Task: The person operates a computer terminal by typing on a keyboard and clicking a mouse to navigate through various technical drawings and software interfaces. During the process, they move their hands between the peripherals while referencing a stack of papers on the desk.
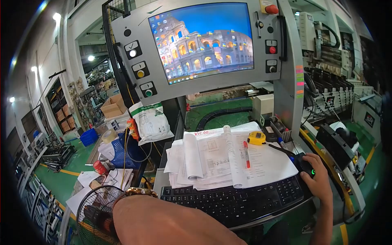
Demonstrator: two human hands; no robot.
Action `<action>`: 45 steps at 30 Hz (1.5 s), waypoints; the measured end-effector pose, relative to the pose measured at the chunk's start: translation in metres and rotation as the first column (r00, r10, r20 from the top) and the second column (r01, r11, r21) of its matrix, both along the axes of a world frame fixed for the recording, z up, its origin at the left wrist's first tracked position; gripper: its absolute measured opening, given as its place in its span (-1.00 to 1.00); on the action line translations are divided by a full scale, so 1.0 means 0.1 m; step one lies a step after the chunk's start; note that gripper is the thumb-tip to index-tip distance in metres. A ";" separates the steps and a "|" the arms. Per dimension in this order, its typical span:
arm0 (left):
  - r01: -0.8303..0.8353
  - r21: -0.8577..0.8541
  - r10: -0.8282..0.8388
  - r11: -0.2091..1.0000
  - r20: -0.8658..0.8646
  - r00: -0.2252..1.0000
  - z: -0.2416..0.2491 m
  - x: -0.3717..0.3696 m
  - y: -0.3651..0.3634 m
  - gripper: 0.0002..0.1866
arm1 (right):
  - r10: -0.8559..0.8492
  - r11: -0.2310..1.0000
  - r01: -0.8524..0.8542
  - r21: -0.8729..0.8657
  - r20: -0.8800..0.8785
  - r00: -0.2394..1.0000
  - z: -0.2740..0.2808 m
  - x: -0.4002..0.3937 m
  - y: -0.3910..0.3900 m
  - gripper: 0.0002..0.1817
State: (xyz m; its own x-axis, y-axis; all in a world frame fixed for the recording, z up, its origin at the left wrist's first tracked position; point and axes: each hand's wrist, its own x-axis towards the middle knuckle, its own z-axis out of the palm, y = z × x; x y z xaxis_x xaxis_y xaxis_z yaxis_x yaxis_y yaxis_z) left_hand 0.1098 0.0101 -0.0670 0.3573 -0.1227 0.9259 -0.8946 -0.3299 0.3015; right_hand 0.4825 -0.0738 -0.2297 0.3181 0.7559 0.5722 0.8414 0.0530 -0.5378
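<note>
right hand (316, 179) cupped over one black mouse (304, 164) | left hand out of shot, just forearm | one keyboard (237, 200), one red pen (246, 154), one tape measure (257, 138) on papers (228, 157)

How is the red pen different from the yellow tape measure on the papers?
The red pen is long and thin; the yellow tape measure is short and chunky. The pen lies mid-page, while the tape measure sits farther back, nearer the screen. Both rest on the papers, untouched; the right hand holds the mouse.

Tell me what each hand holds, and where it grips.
Right hand cups the black mouse from above. The left hand is hidden; only the forearm shows.
</note>
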 end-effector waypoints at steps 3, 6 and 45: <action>-0.004 0.117 0.007 0.993 -0.029 1.000 -0.17 -0.04 0.11 -0.41 | -0.006 1.000 0.006 -0.016 -0.002 1.000 0.01 0.00 0.00 -0.39; 0.053 0.450 0.035 0.891 -0.185 0.982 0.11 -0.13 0.42 -0.22 | -0.005 1.000 0.005 -0.023 -0.001 1.000 0.01 0.00 0.01 -0.39; 0.070 0.617 0.268 0.784 -0.437 0.859 0.38 -0.49 0.26 -0.31 | 0.028 0.998 -0.026 -0.061 0.024 0.999 -0.10 0.12 0.08 -0.33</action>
State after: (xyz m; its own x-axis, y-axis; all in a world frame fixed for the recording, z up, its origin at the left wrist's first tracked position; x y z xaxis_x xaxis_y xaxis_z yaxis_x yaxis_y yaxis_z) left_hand 0.0610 0.0360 -0.0293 0.7686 -0.5190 0.3741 -0.6378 -0.6671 0.3850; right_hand 0.4942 -0.0660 -0.2398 0.2837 0.7976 0.5323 0.8531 0.0436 -0.5199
